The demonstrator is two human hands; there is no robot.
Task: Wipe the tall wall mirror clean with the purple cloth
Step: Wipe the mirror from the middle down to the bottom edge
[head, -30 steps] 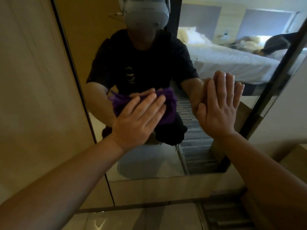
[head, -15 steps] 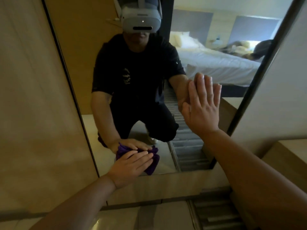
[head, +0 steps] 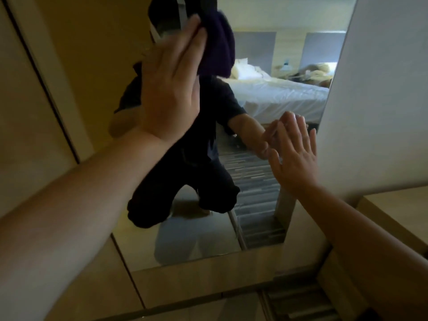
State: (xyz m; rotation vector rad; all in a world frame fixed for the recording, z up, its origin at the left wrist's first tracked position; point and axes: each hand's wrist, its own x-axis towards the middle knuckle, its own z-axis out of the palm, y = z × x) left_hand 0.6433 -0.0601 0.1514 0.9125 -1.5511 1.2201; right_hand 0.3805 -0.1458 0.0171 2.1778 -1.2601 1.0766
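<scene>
The tall wall mirror point(head: 266, 100) fills the middle of the view and reflects a crouching person in black and a bedroom. High up on the glass, my left hand point(head: 171, 89) presses the purple cloth point(head: 217, 49) flat against the mirror; the cloth bunches out past my fingertips. My right hand point(head: 294, 156) lies flat and open against the glass near the mirror's right edge, fingers together and pointing up, holding nothing. Its reflection meets it palm to palm.
Beige wooden panels point(head: 34, 100) flank the mirror on the left, a white wall point(head: 382, 100) on the right. A low wooden ledge point(head: 393, 209) juts out at the right. Below the mirror runs a wooden base strip point(head: 208, 281) above a glossy floor.
My left hand has swept the cloth from the mirror's bottom edge up to the top of the view. My right hand stays planted on the glass.
</scene>
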